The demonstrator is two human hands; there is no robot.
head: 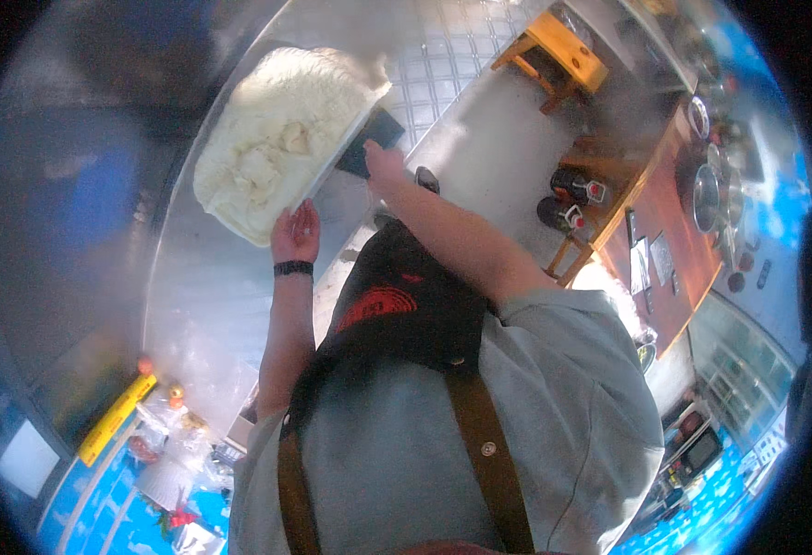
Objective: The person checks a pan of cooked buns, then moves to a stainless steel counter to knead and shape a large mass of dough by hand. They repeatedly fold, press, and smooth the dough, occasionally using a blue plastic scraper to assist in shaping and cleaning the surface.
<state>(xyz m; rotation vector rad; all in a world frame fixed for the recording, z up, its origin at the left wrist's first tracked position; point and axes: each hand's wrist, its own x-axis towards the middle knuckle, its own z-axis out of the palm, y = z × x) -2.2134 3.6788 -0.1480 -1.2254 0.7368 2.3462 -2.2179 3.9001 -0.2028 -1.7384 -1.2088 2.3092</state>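
A pale, soft mass that looks like dough or bean curd (pixel 267 152) fills a shallow tray (pixel 347 142) on the metal counter (pixel 212 298). My left hand (pixel 296 232), with a black band at the wrist, is palm up at the tray's near edge, fingertips against or under it; whether it grips the edge is unclear. My right hand (pixel 384 165) holds a dark flat rectangular piece (pixel 371 142) beside the tray's right side. The camera's blur hides the fine texture of the mass and the exact finger contact.
A metal grid (pixel 447 62) lies beyond the tray. To the right stand a wooden stool (pixel 565 55) and a wooden table (pixel 683 257) with metal bowls (pixel 706 198). Dark bottles (pixel 558 214) are beneath its edge. A yellow box (pixel 116 420) and plastic bags (pixel 177 451) sit at the lower left.
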